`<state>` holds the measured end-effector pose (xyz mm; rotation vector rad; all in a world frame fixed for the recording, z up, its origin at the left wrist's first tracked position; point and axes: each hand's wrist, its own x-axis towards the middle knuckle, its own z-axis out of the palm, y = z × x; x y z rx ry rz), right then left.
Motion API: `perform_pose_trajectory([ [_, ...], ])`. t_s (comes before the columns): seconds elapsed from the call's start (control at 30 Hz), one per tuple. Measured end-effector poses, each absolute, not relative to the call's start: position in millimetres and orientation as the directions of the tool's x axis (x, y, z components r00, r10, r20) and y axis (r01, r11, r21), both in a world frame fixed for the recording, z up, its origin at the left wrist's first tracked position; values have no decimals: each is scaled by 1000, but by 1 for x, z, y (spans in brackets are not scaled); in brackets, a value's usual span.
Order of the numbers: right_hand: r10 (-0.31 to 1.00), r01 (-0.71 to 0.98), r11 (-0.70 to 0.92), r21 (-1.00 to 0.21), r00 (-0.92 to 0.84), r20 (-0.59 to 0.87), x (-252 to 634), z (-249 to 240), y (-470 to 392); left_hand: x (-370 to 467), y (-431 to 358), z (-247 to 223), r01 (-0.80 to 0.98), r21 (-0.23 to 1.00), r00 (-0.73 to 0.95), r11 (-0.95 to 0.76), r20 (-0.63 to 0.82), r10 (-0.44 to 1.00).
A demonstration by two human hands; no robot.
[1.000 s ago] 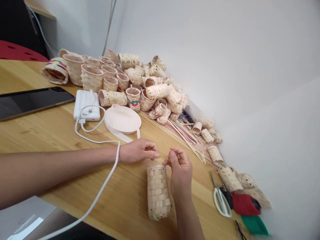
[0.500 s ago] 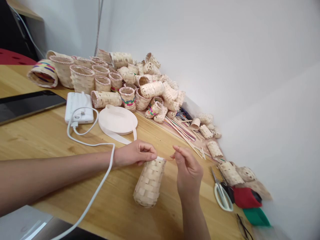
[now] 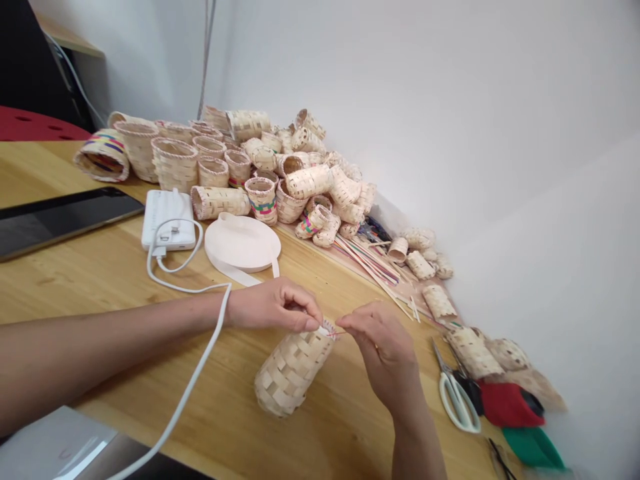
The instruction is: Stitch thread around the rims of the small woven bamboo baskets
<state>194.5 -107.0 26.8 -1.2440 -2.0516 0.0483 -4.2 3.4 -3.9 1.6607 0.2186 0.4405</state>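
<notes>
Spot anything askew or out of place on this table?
The basket pile is a jumble, with several tipped on their sides against the wall. The white cable lies across the left forearm. The basket under both hands is tilted, but held. No damage or spills visible.

Pale checker-woven basket [image 3: 290,370], white tape roll [image 3: 243,242], red and green cloths [image 3: 510,405].

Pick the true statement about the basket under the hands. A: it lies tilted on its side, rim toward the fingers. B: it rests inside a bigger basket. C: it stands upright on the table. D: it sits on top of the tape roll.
A: the basket lies tilted on the table, its rim pinched by the left hand with the right hand at the rim's edge.
</notes>
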Motion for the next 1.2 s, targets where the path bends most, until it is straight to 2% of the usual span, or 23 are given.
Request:
perform_pose_trajectory([
  [0.77, 798, 729, 539, -422, -281, 534, 190, 27, -106, -5, 4, 2, -124, 969, 915, -216, 196, 353],
  [1.2, 850, 673, 497, -547, -254, 460, 187, 22, -104, -5, 4, -2, -127, 965, 926, -228, 198, 321],
])
